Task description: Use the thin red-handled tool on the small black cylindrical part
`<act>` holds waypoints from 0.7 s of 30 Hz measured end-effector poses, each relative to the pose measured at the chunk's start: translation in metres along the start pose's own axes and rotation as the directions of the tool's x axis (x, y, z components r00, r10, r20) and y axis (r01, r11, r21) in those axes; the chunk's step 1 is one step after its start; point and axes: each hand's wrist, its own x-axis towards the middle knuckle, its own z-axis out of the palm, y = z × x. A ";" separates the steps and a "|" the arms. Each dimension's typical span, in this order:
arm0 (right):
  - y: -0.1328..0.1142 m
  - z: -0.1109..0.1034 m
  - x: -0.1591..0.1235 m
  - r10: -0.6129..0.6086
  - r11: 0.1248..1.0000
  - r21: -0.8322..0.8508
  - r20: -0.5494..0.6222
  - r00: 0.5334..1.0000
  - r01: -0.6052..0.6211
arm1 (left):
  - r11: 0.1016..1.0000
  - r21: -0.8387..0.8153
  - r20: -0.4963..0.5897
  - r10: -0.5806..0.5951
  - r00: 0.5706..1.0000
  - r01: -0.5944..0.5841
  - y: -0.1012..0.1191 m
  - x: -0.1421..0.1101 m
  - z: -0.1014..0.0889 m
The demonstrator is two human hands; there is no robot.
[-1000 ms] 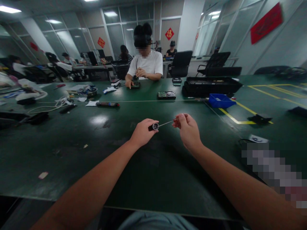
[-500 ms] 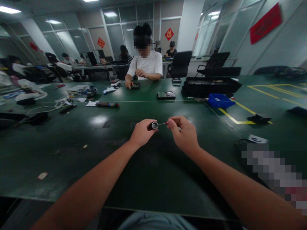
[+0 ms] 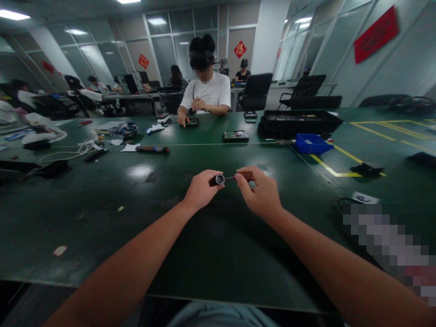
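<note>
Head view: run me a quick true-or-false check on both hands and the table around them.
1. The left hand holds a dark cylinder. True.
2. The right hand lies flat on the table. False: it is pinching a thin rod.
3. The blue bin is to the left of both hands. False: it is to their right, farther across the table.
4. A co-worker in white is across the table. True.

A blue bin (image 3: 312,144) sits near a black tray (image 3: 294,128) on the green table (image 3: 218,254).
</note>
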 end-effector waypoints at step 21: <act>0.034 0.024 0.009 0.510 0.535 0.734 0.113 0.853 -0.417 | 0.997 0.039 -0.020 0.061 0.998 -0.060 0.003 0.003 -0.003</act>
